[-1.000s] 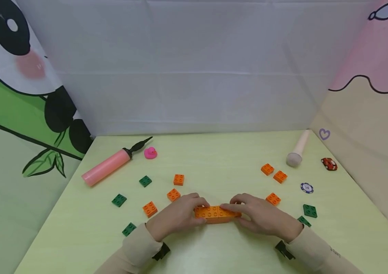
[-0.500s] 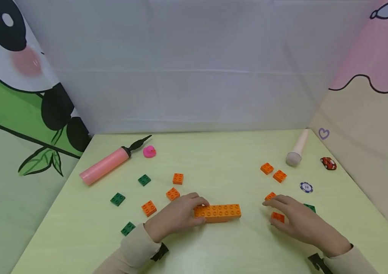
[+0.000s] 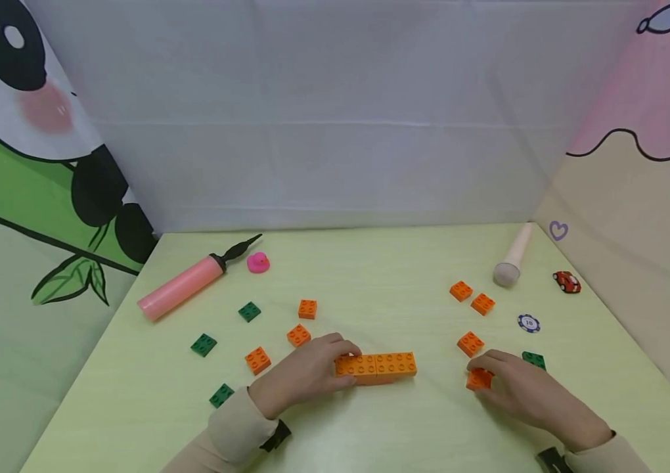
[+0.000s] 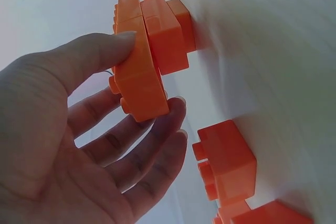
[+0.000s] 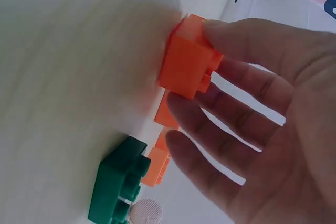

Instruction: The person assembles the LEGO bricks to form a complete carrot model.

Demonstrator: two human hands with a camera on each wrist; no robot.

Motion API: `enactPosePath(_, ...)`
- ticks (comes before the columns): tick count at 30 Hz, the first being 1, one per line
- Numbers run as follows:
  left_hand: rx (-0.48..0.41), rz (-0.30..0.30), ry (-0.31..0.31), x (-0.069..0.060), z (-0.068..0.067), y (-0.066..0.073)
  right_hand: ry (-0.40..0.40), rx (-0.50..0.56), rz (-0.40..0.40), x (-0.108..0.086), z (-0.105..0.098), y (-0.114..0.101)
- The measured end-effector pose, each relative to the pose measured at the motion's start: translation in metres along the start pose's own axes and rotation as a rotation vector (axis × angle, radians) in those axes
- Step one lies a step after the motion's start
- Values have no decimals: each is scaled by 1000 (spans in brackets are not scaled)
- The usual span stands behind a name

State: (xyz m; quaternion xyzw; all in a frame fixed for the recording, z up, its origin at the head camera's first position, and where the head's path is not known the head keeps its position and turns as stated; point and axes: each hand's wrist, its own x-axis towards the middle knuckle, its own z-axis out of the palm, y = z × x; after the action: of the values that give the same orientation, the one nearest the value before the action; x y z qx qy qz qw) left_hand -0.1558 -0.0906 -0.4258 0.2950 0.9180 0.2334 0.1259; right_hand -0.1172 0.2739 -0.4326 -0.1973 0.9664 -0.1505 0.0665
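An orange brick structure [image 3: 395, 364] stands near the front middle of the table, two bricks side by side on top of lower ones. My left hand [image 3: 307, 376] grips its left end, thumb in front and fingers behind; the left wrist view shows the thumb on the upper brick [image 4: 139, 72]. At the right, my right hand [image 3: 527, 394] pinches a small orange brick [image 3: 478, 379] between thumb and fingers. In the right wrist view this brick [image 5: 184, 59] appears at table level, with a green brick [image 5: 118, 182] nearby.
Loose orange bricks [image 3: 258, 360] and green bricks [image 3: 203, 344] lie at left, more orange ones [image 3: 470, 343] at right. Farther back are a pink pump [image 3: 184, 287], a pink duck [image 3: 258, 263], a microphone-like object [image 3: 508, 272], a red car [image 3: 567, 282] and a chip [image 3: 529, 323].
My right hand has left the structure's right end, moved right and closed its fingers on the small orange brick. My left hand has kept its grip on the structure.
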Motion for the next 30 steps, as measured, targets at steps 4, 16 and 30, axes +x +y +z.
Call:
enactPosePath(4, -3, -4, -9, 0, -2, 1, 83, -3, -93, 3, 0, -3)
enactPosePath(16, -15, -24, -19, 1, -2, 3, 287, 63, -431, 39, -4, -37)
enactPosePath(30, -12, -38, -26, 1, -2, 3, 157, 130, -495, 55, -3, -56)
